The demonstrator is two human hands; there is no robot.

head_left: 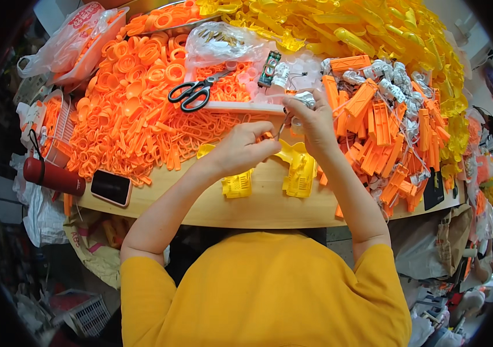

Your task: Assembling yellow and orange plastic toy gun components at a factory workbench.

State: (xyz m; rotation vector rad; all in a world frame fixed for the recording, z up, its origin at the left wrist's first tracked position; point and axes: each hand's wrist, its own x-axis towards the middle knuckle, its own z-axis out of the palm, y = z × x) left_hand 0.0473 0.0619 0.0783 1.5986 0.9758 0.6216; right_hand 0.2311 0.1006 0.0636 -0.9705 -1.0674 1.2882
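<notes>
My left hand [243, 149] is closed in a pinch over the near part of the table. A small bit of orange shows at its fingertips, but what they grip is mostly hidden. My right hand [316, 121], slightly higher, is closed around a small white part [304, 99] that resembles the white wired units in the pile beside it. A thin dark strand [282, 128], perhaps wire, runs between the two hands. Below them on the tabletop lie two yellow moulded shell pieces [238, 185], [300, 176]; the right one stands close under my right wrist.
Loose orange plastic parts [134, 107] heap up on the left, with black-handled scissors [193, 94] on them. Orange cases with white wired units [382, 124] pile at right, yellow shells [345, 26] behind. A phone [110, 188] and red flask [54, 176] sit front left.
</notes>
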